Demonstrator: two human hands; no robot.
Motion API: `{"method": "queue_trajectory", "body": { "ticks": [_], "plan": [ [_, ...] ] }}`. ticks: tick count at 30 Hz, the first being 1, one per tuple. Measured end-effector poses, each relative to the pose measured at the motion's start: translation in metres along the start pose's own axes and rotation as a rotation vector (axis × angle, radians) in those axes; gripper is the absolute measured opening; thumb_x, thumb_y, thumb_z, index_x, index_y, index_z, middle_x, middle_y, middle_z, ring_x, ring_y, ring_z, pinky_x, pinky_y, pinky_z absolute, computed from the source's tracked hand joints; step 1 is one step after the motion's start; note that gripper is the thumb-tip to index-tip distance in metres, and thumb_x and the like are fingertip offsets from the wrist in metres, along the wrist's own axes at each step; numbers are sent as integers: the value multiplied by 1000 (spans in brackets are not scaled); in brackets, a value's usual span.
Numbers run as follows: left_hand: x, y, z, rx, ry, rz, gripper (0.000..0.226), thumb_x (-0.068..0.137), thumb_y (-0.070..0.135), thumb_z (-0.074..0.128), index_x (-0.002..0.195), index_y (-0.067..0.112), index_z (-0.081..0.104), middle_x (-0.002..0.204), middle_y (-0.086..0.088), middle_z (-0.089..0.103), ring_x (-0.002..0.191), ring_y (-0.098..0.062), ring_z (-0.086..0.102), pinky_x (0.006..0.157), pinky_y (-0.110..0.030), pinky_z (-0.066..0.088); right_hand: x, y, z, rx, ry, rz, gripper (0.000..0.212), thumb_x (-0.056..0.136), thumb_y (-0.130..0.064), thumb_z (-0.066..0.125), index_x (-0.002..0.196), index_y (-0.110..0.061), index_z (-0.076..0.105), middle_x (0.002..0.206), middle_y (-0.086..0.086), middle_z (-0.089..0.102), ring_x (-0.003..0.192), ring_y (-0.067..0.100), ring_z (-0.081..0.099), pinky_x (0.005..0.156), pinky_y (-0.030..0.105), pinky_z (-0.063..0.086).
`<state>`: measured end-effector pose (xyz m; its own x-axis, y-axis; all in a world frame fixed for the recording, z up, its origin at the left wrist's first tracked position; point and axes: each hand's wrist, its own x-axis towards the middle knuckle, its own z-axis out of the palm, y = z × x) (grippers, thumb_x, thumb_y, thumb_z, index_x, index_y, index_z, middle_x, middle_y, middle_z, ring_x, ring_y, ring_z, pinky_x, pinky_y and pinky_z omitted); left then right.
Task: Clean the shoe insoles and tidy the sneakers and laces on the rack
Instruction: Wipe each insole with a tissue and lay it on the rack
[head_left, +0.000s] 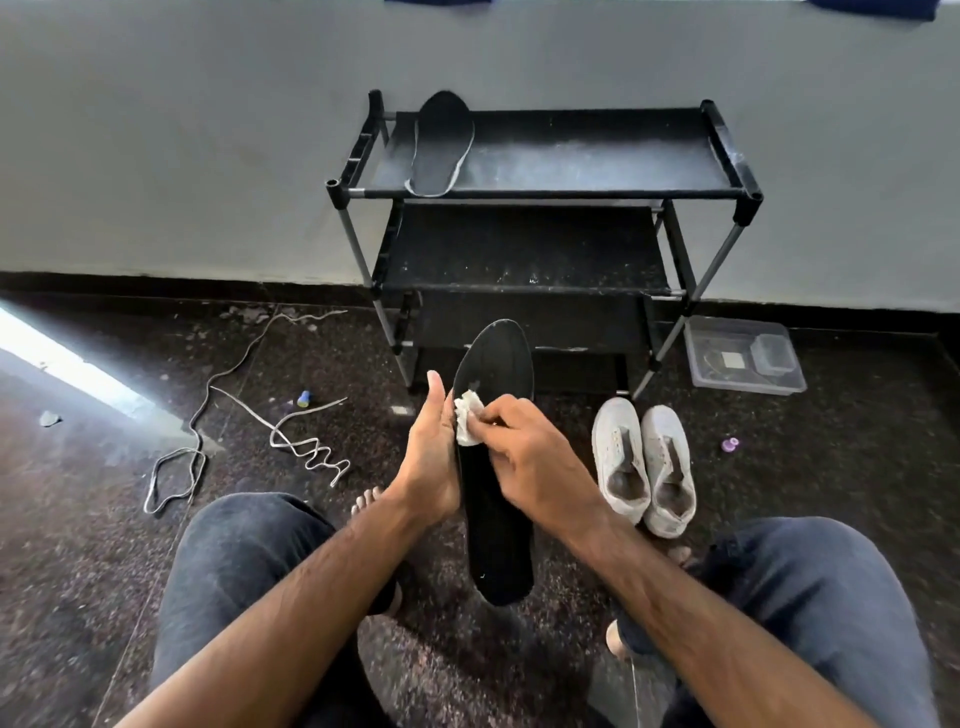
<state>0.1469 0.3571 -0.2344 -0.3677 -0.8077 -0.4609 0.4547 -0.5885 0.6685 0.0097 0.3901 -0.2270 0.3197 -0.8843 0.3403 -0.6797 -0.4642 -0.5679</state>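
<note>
I am bracing the black insole (496, 467) upright with my left hand (431, 462) clasped along its edge, so my right hand (524, 452), pinching a damp white wad (467, 422), is scrubbing its face. The other insole (441, 145) is lying on the rack (597, 156).

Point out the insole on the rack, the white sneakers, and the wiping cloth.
insole on the rack (440, 148), head view, middle of its dark top face
white sneakers (644, 462), head view, left shoe's inner side
wiping cloth (467, 415), head view, crumpled middle
</note>
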Motion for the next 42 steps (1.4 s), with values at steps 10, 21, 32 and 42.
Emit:
{"method": "queue_trajectory", "body": {
  "ticks": [10, 21, 32, 42],
  "plan": [
    [8, -4, -2, -60, 17, 42, 81, 100, 70, 23, 138, 9, 59, 129, -20, 68, 118, -31, 68, 98, -42, 56, 24, 1, -18, 122, 233, 166, 22, 94, -4, 67, 114, -7, 76, 97, -1, 64, 89, 9, 62, 81, 24, 55],
    [12, 6, -7, -79, 31, 7, 73, 101, 63, 38, 133, 2, 63, 129, -26, 66, 117, -36, 66, 101, -45, 54, 16, 7, -31, 519, -160, 154, 23, 87, 5, 73, 106, -7, 79, 97, -3, 69, 93, 8, 67, 85, 20, 51],
    [10, -8, -5, -98, 45, -4, 68, 100, 51, 44, 148, 4, 49, 145, -26, 55, 135, -38, 55, 111, -49, 47, 13, 17, -4, -231, 37, -11, 25, 100, -11, 56, 119, -4, 70, 103, 4, 57, 90, 17, 49, 74, 28, 54],
    [12, -7, -7, -123, 46, 27, 66, 103, 50, 42, 151, 4, 43, 145, -29, 54, 131, -38, 59, 99, -49, 56, 16, 10, -20, -55, 175, 115, 20, 98, -5, 60, 113, -1, 73, 100, 5, 59, 90, 19, 58, 80, 25, 53]
  ]
}}
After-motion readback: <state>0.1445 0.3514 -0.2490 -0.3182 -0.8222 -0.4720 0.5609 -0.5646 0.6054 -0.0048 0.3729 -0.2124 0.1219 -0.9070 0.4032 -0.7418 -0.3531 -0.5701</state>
